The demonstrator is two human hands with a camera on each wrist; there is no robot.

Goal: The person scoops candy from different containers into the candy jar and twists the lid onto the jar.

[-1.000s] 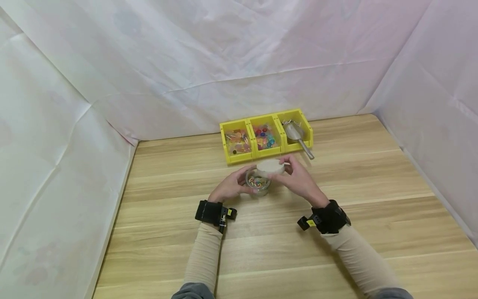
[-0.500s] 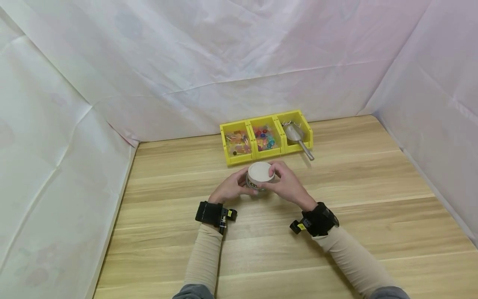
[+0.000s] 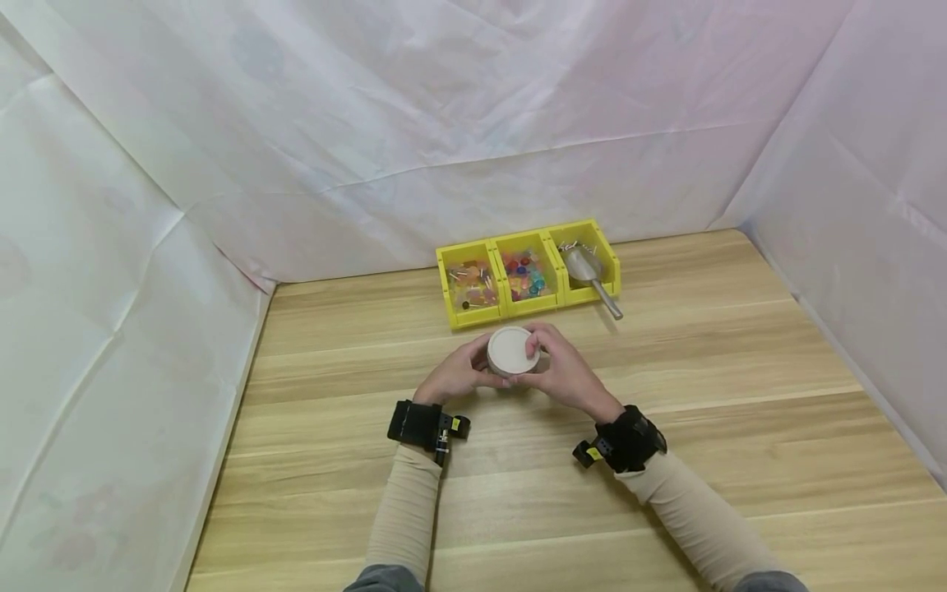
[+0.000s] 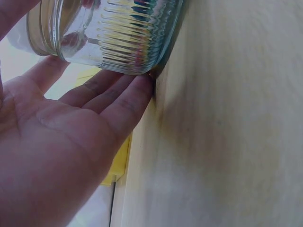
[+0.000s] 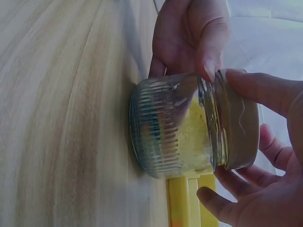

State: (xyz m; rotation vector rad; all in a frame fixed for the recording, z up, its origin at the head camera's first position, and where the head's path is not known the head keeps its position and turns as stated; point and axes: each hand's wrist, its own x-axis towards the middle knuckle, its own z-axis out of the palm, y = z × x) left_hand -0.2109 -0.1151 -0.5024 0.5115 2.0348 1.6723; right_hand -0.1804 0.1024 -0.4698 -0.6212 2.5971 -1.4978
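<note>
A ribbed glass jar (image 5: 163, 127) stands upright on the wooden table, with colourful contents low inside it. On its mouth sits a pale round lid (image 3: 510, 350), seen from the side as a brownish lid (image 5: 240, 124) in the right wrist view. My left hand (image 3: 455, 374) holds the jar from the left, its fingers round the far side of the glass (image 4: 128, 35) and its thumb near the rim. From the right, my right hand (image 3: 564, 370) grips the lid's edge between thumb and fingers, one finger bent over its top.
Behind the jar, against the white cloth backdrop (image 3: 414, 99), stand three joined yellow bins (image 3: 503, 312). The left and middle ones hold small colourful pieces (image 3: 527, 275); a metal scoop (image 3: 584, 267) lies in the right bin, its handle over the front edge.
My right hand has brought the lid left and down from beside the jar's opening onto its mouth, covering the contents from above. The left hand has stayed round the jar.
</note>
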